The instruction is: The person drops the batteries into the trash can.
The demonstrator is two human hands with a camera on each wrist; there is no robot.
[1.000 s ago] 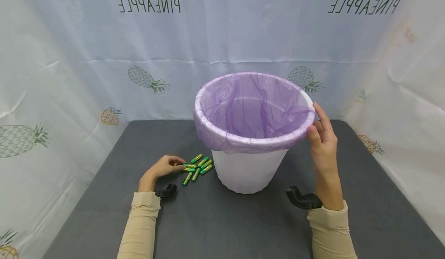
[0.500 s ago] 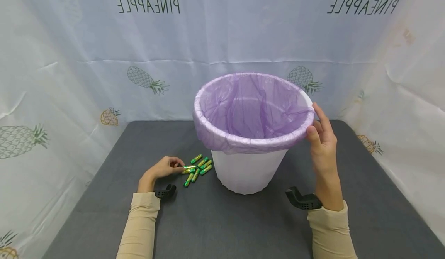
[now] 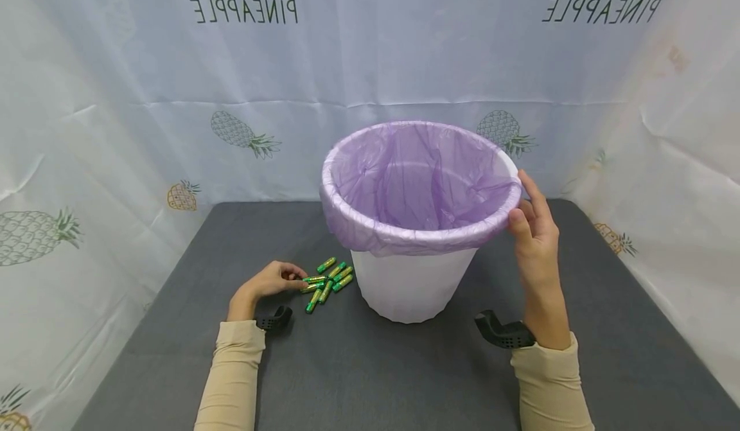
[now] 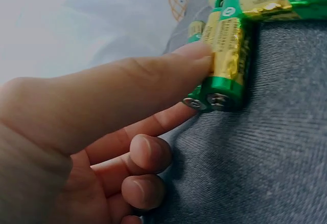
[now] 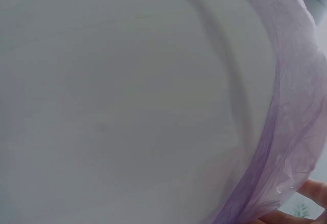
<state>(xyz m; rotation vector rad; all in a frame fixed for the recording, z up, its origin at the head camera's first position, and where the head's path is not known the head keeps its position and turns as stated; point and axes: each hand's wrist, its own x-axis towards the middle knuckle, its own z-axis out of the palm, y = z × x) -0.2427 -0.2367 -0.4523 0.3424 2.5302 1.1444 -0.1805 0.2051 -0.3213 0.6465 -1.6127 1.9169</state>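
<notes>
My left hand (image 3: 276,279) is at a small pile of green and gold batteries (image 3: 325,291) left of the bin. In the left wrist view the thumb (image 4: 189,63) presses one battery (image 4: 227,55), with the index finger behind and below; the other fingers curl loosely. The battery still lies against the pile. My right hand (image 3: 536,235) holds the right side of the rim of a white trash can (image 3: 410,290), thumb in front and index finger farther back. A purple bag (image 3: 405,241) lines the can and folds over its rim.
The dark grey cloth-covered table (image 3: 370,379) bears the trash can and batteries. Pineapple-print curtains (image 3: 370,58) hang behind and on both sides. Each wrist carries a black mount (image 3: 503,331).
The batteries beside my left fingers have shifted slightly, and one at the front has turned a little. The right hand and the trash can stay almost still.
</notes>
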